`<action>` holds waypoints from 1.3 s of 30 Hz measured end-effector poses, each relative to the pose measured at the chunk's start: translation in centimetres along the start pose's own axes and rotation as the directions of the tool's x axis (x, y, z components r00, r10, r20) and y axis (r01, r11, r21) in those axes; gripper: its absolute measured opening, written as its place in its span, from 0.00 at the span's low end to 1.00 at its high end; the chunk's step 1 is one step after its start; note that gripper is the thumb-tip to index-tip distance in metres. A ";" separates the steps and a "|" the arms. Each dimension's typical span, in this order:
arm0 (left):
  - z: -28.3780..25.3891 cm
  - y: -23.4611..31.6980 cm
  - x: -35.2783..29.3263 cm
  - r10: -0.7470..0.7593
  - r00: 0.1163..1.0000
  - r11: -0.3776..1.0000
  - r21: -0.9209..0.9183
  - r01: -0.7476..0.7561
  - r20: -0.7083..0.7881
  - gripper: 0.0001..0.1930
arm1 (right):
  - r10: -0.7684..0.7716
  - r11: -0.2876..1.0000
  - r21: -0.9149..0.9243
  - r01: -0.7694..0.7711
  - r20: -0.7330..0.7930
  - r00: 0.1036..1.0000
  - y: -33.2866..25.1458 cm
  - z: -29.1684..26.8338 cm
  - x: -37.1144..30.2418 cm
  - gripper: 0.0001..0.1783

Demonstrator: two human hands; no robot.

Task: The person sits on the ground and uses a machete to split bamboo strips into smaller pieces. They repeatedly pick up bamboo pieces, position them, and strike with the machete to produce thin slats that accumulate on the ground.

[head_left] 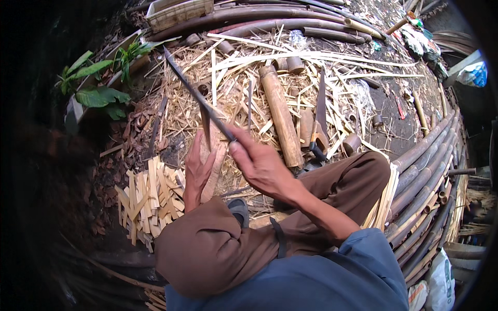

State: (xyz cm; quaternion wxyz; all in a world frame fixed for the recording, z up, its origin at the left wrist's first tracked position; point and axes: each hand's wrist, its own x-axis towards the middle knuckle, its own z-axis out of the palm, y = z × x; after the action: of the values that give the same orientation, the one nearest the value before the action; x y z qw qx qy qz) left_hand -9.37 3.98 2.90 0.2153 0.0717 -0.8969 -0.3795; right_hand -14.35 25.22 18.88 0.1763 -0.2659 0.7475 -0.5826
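In my right hand (259, 163) is the handle end of a long dark knife (189, 88), its narrow blade slanting up and to the left. My left hand (196, 168) is lower and further left, fingers pointing up and thumb apart. Between that thumb and those fingers stands a thin brown bamboo piece (206, 127), which the knife blade crosses near its top. Beneath them lies a pale wooden block (213, 179), partly covered by my left hand. A heap of split bamboo strips (153, 194) rests on the ground left of my left hand.
A thick bamboo pole section (282, 116) lies ahead, beside a tapering dark blade (320, 111) with a wooden handle. Shavings and long strips (311, 54) litter the ground. Bamboo poles (425, 171) are stacked at right; a pale crate (179, 15) sits at the far left, above green leaves (96, 93).
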 end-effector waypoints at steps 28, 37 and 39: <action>-2.9 11.9 15.7 0.448 0.842 0.869 0.077 -0.489 0.299 0.09 | 0.072 0.994 -0.094 -0.059 0.136 0.988 11.3 -3.5 5.4 0.19; -1.0 11.6 16.9 0.442 0.838 0.884 0.002 -0.467 0.319 0.07 | 0.106 0.994 -0.008 -0.105 0.109 0.988 10.8 -4.5 5.7 0.16; -1.0 11.8 17.0 0.451 0.826 0.872 0.034 -0.489 0.339 0.07 | 0.162 0.987 -0.012 -0.162 0.153 0.975 10.8 -5.2 5.7 0.16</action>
State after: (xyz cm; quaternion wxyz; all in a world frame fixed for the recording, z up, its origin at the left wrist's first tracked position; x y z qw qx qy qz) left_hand -23.81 6.65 17.50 0.1492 -0.2013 -0.9305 -0.2672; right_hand -23.93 27.72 10.06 0.2803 -0.2480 0.7507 -0.5444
